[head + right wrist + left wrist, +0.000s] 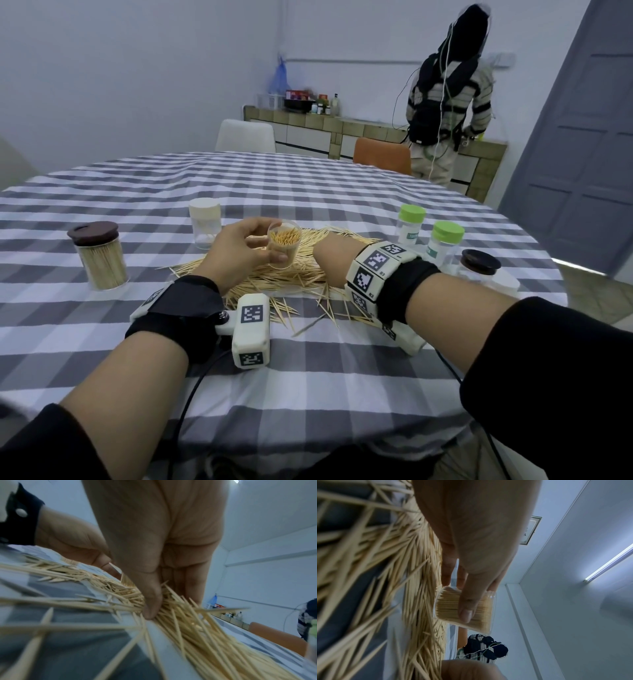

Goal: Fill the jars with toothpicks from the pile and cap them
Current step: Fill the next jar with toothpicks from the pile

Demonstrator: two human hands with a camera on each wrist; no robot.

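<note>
My left hand (263,244) (458,596) grips a small clear lidless jar (285,247) (482,616) packed with toothpicks, thumb on its near side, just above the toothpick pile (274,279) (419,601). My right hand (327,258) (171,604) reaches down into the right part of the pile (197,628), where its thumb and fingers pinch a bunch of toothpicks. In the head view its fingers are hidden behind the hand. The left hand (77,545) also shows in the right wrist view.
A full brown-lidded jar (99,257) stands at the left, a white-lidded jar (205,222) behind the pile. Two green-lidded jars (411,222) (445,243) and a dark-lidded jar (479,269) stand at the right. A person (445,102) stands at the far counter.
</note>
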